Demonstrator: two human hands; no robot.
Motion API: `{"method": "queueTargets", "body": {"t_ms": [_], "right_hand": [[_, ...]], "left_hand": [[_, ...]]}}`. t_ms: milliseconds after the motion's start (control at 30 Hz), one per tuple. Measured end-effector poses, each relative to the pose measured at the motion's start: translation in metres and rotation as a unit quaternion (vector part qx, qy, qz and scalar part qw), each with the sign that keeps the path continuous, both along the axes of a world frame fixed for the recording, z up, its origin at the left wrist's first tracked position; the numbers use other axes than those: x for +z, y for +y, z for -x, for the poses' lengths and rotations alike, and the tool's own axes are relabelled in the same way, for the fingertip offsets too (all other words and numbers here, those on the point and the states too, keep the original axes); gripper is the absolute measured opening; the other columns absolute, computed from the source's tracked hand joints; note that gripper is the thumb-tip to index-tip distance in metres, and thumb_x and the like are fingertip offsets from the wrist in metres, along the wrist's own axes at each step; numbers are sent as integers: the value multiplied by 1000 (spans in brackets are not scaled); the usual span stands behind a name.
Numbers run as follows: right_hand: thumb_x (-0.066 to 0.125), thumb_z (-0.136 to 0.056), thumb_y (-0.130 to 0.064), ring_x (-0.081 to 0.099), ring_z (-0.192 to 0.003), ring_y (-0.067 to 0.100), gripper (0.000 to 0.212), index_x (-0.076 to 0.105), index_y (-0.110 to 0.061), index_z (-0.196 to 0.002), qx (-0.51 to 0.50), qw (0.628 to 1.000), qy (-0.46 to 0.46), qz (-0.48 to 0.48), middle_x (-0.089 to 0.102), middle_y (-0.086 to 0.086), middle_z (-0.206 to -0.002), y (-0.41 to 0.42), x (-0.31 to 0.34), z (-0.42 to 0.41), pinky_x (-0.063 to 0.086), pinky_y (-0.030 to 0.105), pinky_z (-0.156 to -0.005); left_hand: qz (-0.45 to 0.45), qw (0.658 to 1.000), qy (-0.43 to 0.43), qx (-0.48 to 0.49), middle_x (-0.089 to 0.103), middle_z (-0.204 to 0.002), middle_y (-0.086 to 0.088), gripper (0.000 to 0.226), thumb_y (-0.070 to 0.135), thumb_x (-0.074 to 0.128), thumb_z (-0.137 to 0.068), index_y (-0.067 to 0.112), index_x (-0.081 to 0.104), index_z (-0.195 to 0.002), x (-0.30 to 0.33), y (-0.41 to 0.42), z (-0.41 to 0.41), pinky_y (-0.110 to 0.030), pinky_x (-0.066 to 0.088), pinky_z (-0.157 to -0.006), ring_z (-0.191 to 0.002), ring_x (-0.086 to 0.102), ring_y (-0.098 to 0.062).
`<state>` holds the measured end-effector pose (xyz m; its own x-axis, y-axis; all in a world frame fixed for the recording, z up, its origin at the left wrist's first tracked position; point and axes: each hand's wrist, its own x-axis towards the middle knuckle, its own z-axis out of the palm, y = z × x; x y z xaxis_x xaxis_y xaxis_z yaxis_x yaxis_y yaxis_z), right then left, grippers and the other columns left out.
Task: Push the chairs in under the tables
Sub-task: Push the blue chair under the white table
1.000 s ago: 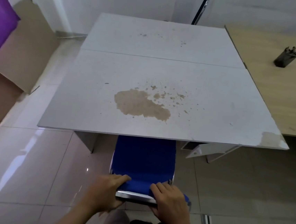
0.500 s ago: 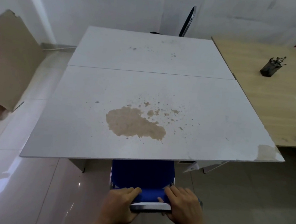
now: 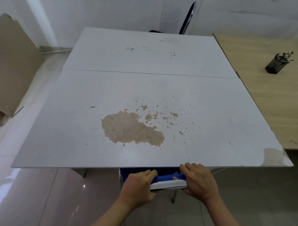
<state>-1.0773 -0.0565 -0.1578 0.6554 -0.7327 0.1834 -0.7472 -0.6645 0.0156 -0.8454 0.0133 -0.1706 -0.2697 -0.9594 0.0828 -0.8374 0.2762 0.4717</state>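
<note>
The blue chair (image 3: 158,174) sits at 12 o'clock from both hands, its seat almost wholly under the white counter (image 3: 146,98). The left hand (image 3: 138,186) and right hand (image 3: 197,181) each grip the backrest top, equally near; its long axis runs from 9 to 3 o'clock.

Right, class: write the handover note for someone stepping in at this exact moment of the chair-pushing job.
Left hand: grips the top of the blue chair's backrest.
Right hand: grips the same backrest, fingertips up against the white table's near edge.
Blue chair: seat is under the white table; only the backrest top shows.
A dark chair stands at the far side, its seat mostly hidden behind the table.
Done: blue chair looks almost in.
Left: let go, then check the far chair.
</note>
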Motion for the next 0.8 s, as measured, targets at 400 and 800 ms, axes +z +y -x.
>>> {"method": "queueTargets", "body": {"t_ms": [400, 800], "right_hand": [[72, -66, -43, 51, -57, 17, 34, 53, -21, -81, -26, 998, 31, -43, 55, -3, -70, 9, 4, -16, 34, 28, -47], [57, -75, -55, 50, -48, 18, 38, 52, -18, -82, 30, 999, 17, -21, 54, 0, -68, 6, 0, -29, 34, 27, -45]], "left_hand": [[30, 999, -18, -40, 67, -76, 4, 26, 39, 63, -75, 20, 58, -92, 11, -3, -20, -18, 43, -48, -54, 57, -11], [31, 998, -35, -34, 68, -77, 7, 31, 46, 60, -76, 23, 55, -96, 4, -10, -40, -18, 50, -50, -55, 58, -8]]}}
